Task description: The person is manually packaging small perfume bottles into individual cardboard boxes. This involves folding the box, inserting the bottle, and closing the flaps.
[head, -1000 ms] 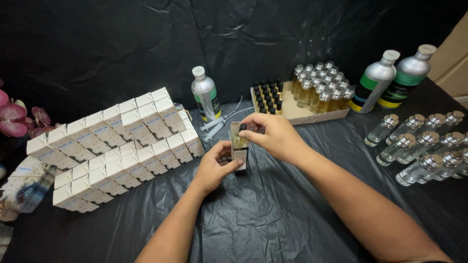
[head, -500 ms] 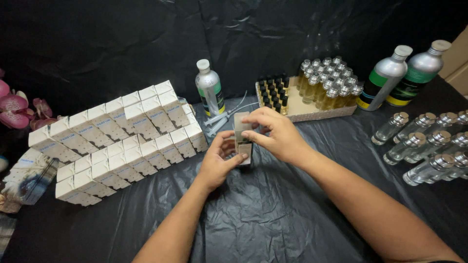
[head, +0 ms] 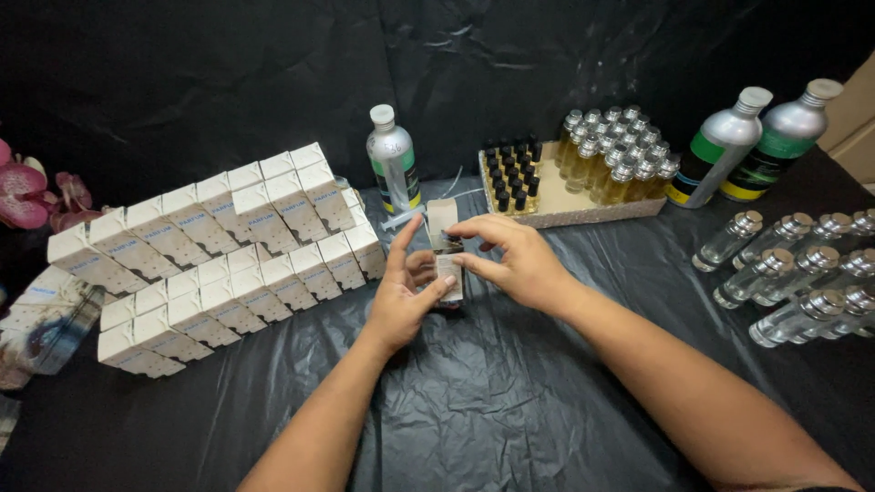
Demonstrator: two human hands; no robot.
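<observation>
Gripping a small white box (head: pixel 447 273) between them, the left hand (head: pixel 404 301) and right hand (head: pixel 518 260) hold it upright, its top flap open.

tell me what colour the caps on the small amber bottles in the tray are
Black caps, clearest in the head view.

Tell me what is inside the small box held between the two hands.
The small box has its top flap up, and the black cap of a little bottle shows in the opening. The left hand and right hand cover the box's sides, so the bottle's body and contents are hidden.
</observation>
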